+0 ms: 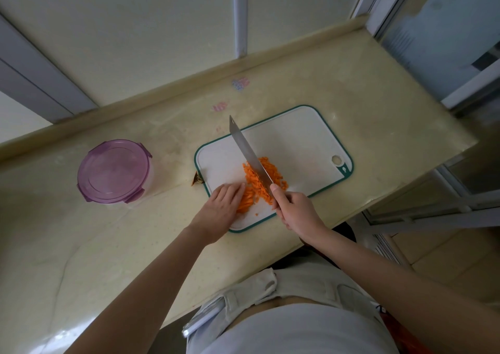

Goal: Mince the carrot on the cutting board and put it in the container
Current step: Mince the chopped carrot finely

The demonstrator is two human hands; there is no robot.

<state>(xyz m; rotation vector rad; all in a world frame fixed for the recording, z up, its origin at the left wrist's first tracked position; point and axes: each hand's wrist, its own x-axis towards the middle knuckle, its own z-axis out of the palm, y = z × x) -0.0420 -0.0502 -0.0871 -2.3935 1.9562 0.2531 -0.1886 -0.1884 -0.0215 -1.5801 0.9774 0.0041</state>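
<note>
A pile of orange carrot pieces (272, 173) lies on the near half of a white cutting board (297, 140) with a green rim. My right hand (295, 210) grips the handle of a long knife (247, 148), whose blade lies across the pile and points away to the left. My left hand (223, 207) rests with straight fingers on the pile's left side, where the carrot strips are longer. A round container (113, 172) with a purple clip-on lid stands closed on the counter, left of the board.
The pale yellow counter (378, 126) ends at a wall with a raised back edge. A small brown scrap (197, 179) lies by the board's left corner. The counter's near edge runs just below the board, and its right end drops off beside a glass door.
</note>
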